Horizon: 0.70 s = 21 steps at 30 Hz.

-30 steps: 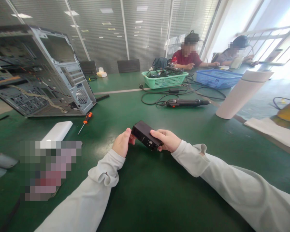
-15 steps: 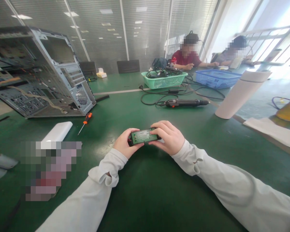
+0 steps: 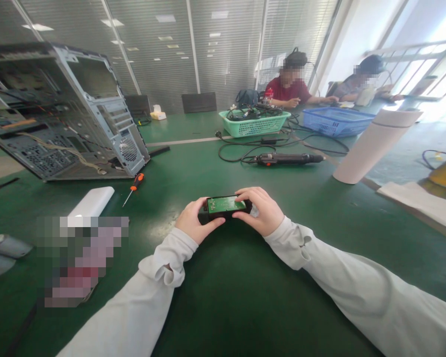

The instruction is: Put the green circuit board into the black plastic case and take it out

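Between my two hands is a small black casing (image 3: 228,215) with a green circuit board (image 3: 223,204) set in its open top. My left hand (image 3: 192,220) grips the casing's left end, thumb along the near side. At the other end my right hand (image 3: 262,210) is closed round the casing, with fingertips over the board's right part. A bit of something clear or pale shows beside my right palm; I cannot make out what it is. The casing's underside is hidden.
An opened computer case (image 3: 92,114) stands at the left, near an orange-handled screwdriver (image 3: 136,184) and a white slab-like box (image 3: 92,202). Beyond my hands lie a corded electric screwdriver (image 3: 288,158), a green basket (image 3: 256,128) of cables, a blue basket (image 3: 334,124) and a pale tumbler (image 3: 375,146). Two people sit behind.
The casing has tipped from facing me to lying flatter, so its black near side now shows under the board. Both hands keep their hold. The view has shifted slightly.
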Tool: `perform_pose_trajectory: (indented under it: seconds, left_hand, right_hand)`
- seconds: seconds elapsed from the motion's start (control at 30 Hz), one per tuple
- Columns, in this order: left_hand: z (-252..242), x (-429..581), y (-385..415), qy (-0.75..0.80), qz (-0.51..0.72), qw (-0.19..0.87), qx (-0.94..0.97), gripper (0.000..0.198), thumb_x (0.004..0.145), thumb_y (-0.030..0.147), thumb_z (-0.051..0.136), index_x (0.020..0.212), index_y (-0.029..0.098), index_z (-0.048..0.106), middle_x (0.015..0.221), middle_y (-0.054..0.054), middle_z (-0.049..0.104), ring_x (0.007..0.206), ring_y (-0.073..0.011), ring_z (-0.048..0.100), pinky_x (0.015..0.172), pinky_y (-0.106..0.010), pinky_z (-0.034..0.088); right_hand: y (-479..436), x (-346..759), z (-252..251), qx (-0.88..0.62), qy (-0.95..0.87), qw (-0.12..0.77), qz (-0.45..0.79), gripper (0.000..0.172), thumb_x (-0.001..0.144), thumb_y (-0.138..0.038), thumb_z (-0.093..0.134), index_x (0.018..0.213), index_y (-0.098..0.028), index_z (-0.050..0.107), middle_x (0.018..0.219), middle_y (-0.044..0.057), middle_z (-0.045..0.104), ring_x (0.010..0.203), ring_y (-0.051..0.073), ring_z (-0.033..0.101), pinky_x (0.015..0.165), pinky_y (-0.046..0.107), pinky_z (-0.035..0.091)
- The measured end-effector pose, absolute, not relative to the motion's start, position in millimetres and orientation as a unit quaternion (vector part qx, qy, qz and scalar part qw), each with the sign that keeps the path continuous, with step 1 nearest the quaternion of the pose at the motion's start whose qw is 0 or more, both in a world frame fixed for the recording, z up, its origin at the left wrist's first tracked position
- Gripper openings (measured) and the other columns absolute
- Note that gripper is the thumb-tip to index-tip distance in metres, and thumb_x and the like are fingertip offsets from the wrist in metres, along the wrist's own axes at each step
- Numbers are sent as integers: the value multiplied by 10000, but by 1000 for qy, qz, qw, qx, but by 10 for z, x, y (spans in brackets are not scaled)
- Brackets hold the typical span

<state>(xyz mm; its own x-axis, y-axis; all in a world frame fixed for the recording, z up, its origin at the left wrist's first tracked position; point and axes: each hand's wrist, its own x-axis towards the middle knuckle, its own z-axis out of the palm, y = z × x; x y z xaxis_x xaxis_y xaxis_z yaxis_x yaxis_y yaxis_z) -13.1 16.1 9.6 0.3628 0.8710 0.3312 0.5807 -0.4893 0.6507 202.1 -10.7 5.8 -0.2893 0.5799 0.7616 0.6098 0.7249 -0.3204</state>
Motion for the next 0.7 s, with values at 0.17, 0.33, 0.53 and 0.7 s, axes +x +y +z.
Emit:
perform_pose_trajectory:
  seconds: [0.17,0.33,0.53,0.7]
  left_hand:
    - [44,-128,165,439,327,314,776,460,755,522,588,1055,174,587,955,-83,704,885,-245,668,828,-391,513]
    - [55,-121,165,453,317,332,765,443,740,524,598,1012,174,586,945,-81,712,895,-251,672,827,-388,511]
    - [69,-116,172,450,302,314,780,412,675,414,699,991,188,563,967,-71,713,909,-245,668,861,-404,497]
    - [24,-139,205,449,287,277,800,445,639,372,756,1017,220,577,969,-47,704,930,-245,650,855,-398,494]
  right_hand:
    - [-96,1988,-40,-441,-736,497,129,317,919,-448,476,1025,-154,529,942,57,554,879,168,540,760,293,463]
    - [-87,1993,-84,-441,-738,486,159,322,900,-429,483,1060,-153,522,983,64,548,922,180,526,792,315,457]
    - [-72,2015,-87,-394,-804,441,67,356,928,-368,404,1164,-122,507,1074,96,523,981,221,463,887,398,395]
    - [-118,2030,36,-387,-840,380,15,386,940,-389,437,1177,-101,536,1041,105,514,967,230,439,874,394,403]
